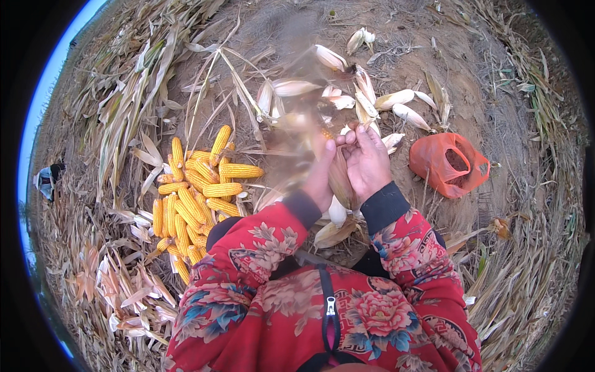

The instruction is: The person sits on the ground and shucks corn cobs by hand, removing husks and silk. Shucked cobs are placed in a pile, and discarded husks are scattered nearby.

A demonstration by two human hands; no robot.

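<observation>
Both hands meet in front of my chest around a partly husked ear of corn, whose yellow kernels (327,134) show at the top. My left hand (320,173) grips the ear from the left, thumb pointing up. Dry husk (342,180) hangs down between my palms. With bent fingertips, my right hand (369,162) pinches the husk near the top of the ear. A blur in front of the left fingers hides part of the ear. To the left lies a pile of bare yellow corn cobs (190,204). Several ears in pale husks (395,99) are scattered beyond my hands.
An orange plastic bag (434,160) with loop handles stands on the soil to the right. Dry corn stalks (135,93) lie at the far left, with more stalks (511,297) at lower right. Stripped husks (135,288) are heaped at lower left. A person (48,180) is far off left.
</observation>
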